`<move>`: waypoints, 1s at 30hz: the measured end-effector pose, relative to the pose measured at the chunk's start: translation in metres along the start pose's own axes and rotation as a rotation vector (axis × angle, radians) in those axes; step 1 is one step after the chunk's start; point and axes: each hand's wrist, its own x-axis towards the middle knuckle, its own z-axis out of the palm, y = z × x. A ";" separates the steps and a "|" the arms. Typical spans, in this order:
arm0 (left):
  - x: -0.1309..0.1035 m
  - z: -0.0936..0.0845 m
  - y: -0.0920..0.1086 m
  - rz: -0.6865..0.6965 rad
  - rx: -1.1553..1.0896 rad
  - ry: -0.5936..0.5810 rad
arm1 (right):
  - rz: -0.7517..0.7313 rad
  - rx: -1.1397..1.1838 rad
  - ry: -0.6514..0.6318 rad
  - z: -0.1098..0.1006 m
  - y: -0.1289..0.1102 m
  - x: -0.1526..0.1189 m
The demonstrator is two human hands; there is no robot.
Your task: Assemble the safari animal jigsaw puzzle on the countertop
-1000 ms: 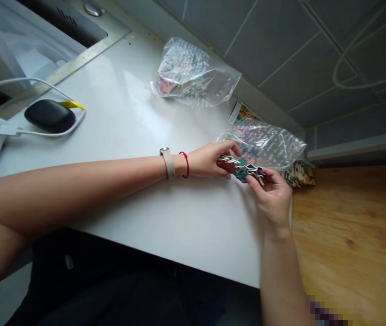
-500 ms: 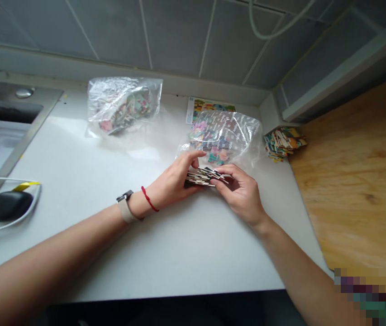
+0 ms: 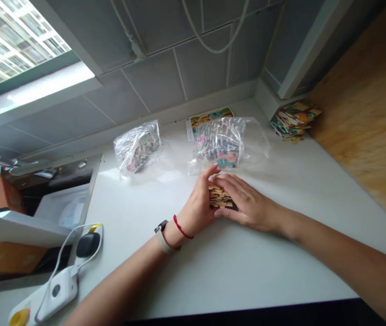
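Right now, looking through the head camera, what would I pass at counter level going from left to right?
Long white device, rounded black object, left clear bag, left hand, held stack of pieces, right hand, colorful pile of pieces, wooden surface.

Daylight came from the window [image 3: 18, 47] at upper left, glaring on the sill [image 3: 57, 84] and bags [image 3: 220, 138]; the wood [image 3: 371, 117] at right looked dim and blurred.

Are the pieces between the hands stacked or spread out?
Stacked: the pieces show their edges in layers, one above another, between the left hand and the right hand.
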 end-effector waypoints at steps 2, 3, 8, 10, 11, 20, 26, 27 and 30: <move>-0.001 0.004 0.000 -0.017 0.007 0.026 | -0.041 -0.014 0.013 0.002 0.001 0.001; -0.002 0.005 0.000 -0.040 0.016 0.045 | -0.051 -0.005 0.020 0.002 0.001 0.002; 0.000 0.001 0.000 -0.119 0.071 0.071 | -0.036 0.081 0.067 -0.005 0.001 0.006; 0.000 0.000 0.001 -0.083 0.064 0.059 | -0.060 0.093 0.092 -0.008 0.000 0.005; 0.000 -0.001 0.002 -0.062 0.066 0.054 | -0.073 0.093 0.108 -0.009 0.000 0.005; -0.001 -0.003 -0.002 0.066 0.317 0.044 | 0.024 -0.014 0.130 -0.010 0.011 0.004; -0.001 -0.001 0.001 0.110 0.407 0.006 | 0.022 -0.013 0.107 -0.010 0.010 0.004; -0.001 -0.001 0.001 0.120 0.413 -0.004 | 0.006 -0.009 0.099 -0.011 0.008 0.005; -0.001 -0.001 -0.001 0.148 0.410 -0.002 | -0.029 0.001 0.123 -0.020 0.003 0.005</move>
